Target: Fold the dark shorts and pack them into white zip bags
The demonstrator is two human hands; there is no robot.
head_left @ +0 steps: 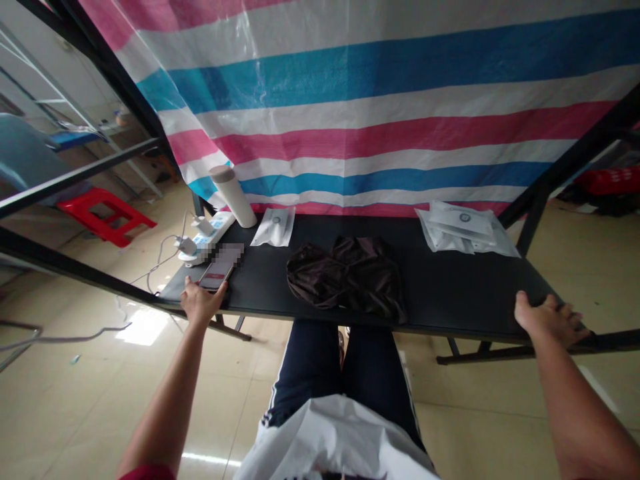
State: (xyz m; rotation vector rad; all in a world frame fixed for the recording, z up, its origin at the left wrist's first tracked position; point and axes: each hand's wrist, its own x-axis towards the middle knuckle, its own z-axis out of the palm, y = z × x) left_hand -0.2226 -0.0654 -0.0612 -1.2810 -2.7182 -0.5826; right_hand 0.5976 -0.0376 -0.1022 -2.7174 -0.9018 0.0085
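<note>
My left hand (201, 301) is at the near left edge of the black table (450, 293), its fingers apart, touching the lower end of a phone (220, 268) that lies on the tabletop. At the right end, my right hand (553, 321) rests on the table's edge with its fingers spread and nothing in them. Between the hands lies a crumpled dark brown cloth (350, 273), near the front edge. One white packet (274, 228) lies behind it to the left, and several white packets (463, 227) are piled at the back right.
A white power strip (210, 239) with plugs and cables and a leaning white bottle (234, 197) are at the back left. Behind the table hangs a striped sheet (345, 120). Black metal posts flank both sides. A red stool (107, 217) stands farther left.
</note>
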